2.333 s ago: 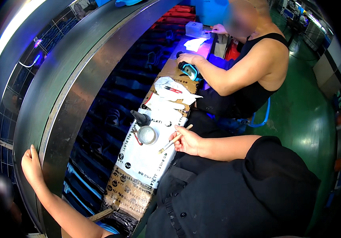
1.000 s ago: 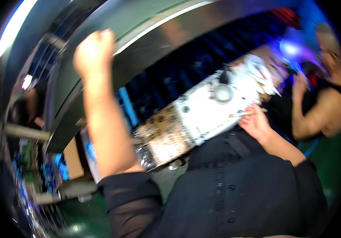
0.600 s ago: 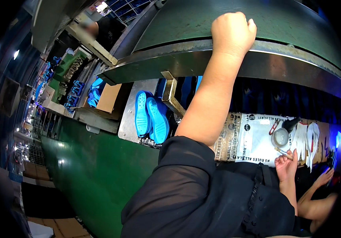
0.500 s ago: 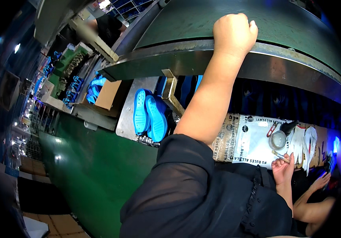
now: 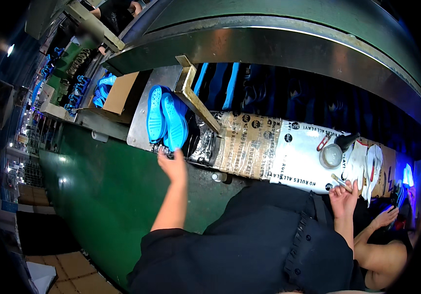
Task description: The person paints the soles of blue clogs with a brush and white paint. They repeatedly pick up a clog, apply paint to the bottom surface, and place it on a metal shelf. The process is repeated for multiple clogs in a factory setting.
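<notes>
My left hand (image 5: 173,166) is just below a small group of blue shoe soles (image 5: 155,115) on a metal tray (image 5: 139,130). Its fingers are apart and it holds nothing; whether the fingertips touch the nearest sole I cannot tell. Off to the right, my right hand (image 5: 343,200) is closed on a small brush (image 5: 341,183) with a pale handle. That brush is over the near edge of a white plastic sheet (image 5: 298,157). Close to it are a round, translucent bowl (image 5: 331,156), a black bottle (image 5: 346,142) and white gloves (image 5: 355,164).
A metal-edged green conveyor (image 5: 269,41) runs across the far side, with dark shoes on a shelf beneath it. An angled metal bracket (image 5: 196,98) stands beside the soles. At left is a cardboard box (image 5: 121,93) of blue parts. Another person's hand (image 5: 385,218) is at right.
My left hand has come down from the conveyor, leftward and nearer, to the blue soles, its fist now opened. My right hand still holds the brush. The whole view has shifted somewhat.
</notes>
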Action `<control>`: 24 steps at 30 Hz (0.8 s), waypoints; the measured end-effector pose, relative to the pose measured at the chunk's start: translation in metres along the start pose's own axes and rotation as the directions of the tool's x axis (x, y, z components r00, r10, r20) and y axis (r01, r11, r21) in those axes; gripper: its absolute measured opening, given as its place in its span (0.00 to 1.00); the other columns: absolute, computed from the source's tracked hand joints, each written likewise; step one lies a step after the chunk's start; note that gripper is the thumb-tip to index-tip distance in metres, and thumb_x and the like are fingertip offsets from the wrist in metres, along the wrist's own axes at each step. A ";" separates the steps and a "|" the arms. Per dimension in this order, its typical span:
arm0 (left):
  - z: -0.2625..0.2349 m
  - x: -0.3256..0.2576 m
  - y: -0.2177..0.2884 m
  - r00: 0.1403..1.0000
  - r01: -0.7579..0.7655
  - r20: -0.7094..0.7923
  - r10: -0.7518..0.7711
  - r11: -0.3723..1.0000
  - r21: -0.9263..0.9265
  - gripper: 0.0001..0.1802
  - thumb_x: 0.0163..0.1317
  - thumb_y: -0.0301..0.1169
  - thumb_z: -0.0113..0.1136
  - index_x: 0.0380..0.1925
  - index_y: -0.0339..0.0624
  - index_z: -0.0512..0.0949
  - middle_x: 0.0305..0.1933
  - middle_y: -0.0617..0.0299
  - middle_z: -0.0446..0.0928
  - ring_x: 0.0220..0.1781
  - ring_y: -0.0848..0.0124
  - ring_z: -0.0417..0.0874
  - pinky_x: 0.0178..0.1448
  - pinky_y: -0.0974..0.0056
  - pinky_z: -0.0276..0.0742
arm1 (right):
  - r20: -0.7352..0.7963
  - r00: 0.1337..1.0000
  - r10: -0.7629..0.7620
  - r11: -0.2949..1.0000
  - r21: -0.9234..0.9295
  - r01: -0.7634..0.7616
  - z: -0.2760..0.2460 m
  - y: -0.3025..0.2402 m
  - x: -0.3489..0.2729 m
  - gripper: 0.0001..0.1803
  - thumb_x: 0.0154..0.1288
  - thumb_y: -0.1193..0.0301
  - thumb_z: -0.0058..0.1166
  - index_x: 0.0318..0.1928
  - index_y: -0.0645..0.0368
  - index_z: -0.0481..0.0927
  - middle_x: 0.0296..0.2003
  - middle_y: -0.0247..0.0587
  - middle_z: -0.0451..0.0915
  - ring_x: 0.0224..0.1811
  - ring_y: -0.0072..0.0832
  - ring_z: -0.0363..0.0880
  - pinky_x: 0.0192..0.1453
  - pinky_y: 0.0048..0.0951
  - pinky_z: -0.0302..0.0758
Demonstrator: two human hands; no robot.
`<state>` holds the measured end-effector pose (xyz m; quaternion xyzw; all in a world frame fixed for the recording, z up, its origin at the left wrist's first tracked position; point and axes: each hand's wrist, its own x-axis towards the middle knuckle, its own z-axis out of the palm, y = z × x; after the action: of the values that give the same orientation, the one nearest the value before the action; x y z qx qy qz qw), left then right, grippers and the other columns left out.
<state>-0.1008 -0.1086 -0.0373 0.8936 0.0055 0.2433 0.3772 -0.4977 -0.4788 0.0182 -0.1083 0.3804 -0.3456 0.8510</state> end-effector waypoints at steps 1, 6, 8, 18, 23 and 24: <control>-0.004 0.017 -0.019 0.935 0.348 0.180 -0.305 0.886 -0.305 0.40 0.56 0.38 0.64 0.62 0.27 0.57 0.57 0.42 0.66 0.52 0.53 0.73 0.57 0.56 0.69 | 0.018 1.000 0.022 1.000 -0.013 -0.022 0.006 0.003 0.004 0.20 0.70 0.51 0.43 0.30 0.54 0.72 0.15 0.30 0.60 0.20 0.23 0.61 0.38 0.30 0.70; 0.013 0.077 -0.044 0.410 0.910 0.691 -0.596 0.212 -0.357 0.35 0.52 0.39 0.66 0.59 0.44 0.62 0.53 0.52 0.70 0.51 0.57 0.74 0.50 0.52 0.75 | 0.111 0.993 0.041 0.999 -0.040 -0.037 0.020 0.011 0.009 0.21 0.70 0.51 0.42 0.29 0.53 0.74 0.16 0.30 0.63 0.19 0.22 0.63 0.38 0.31 0.70; 0.030 0.086 -0.048 0.378 0.921 0.715 -0.588 0.157 -0.358 0.30 0.51 0.36 0.64 0.54 0.42 0.66 0.51 0.54 0.70 0.48 0.57 0.75 0.48 0.53 0.76 | 0.129 0.991 0.020 0.999 -0.043 -0.015 0.018 0.012 0.006 0.21 0.70 0.51 0.42 0.29 0.53 0.74 0.16 0.30 0.64 0.19 0.22 0.63 0.38 0.31 0.70; -0.023 0.036 -0.101 0.415 0.886 0.780 -0.468 0.402 -0.231 0.29 0.56 0.34 0.52 0.60 0.47 0.67 0.61 0.55 0.70 0.59 0.57 0.72 0.61 0.51 0.70 | 0.045 0.998 -0.035 0.999 -0.018 0.036 -0.004 0.006 -0.007 0.20 0.71 0.52 0.42 0.30 0.54 0.74 0.17 0.31 0.65 0.20 0.22 0.63 0.37 0.30 0.72; -0.103 -0.027 -0.087 0.257 0.893 0.918 -0.303 0.439 -0.105 0.46 0.39 0.32 0.53 0.66 0.39 0.58 0.62 0.51 0.68 0.62 0.56 0.70 0.67 0.53 0.65 | -0.020 0.996 0.089 0.996 0.004 -0.089 0.009 0.013 0.007 0.20 0.69 0.52 0.44 0.30 0.54 0.72 0.17 0.30 0.61 0.21 0.23 0.61 0.38 0.30 0.68; -0.107 -0.041 -0.071 0.234 0.900 0.926 -0.296 0.426 -0.092 0.46 0.38 0.31 0.53 0.66 0.38 0.58 0.62 0.51 0.68 0.62 0.56 0.70 0.67 0.54 0.66 | -0.004 0.993 0.117 0.993 -0.002 -0.117 0.010 0.015 0.011 0.20 0.69 0.52 0.44 0.30 0.54 0.71 0.17 0.30 0.61 0.21 0.23 0.61 0.39 0.30 0.68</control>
<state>-0.1717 0.0055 -0.0392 0.6189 0.1270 -0.3895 0.6702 -0.4779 -0.4762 0.0117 -0.0860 0.3880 -0.2951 0.8689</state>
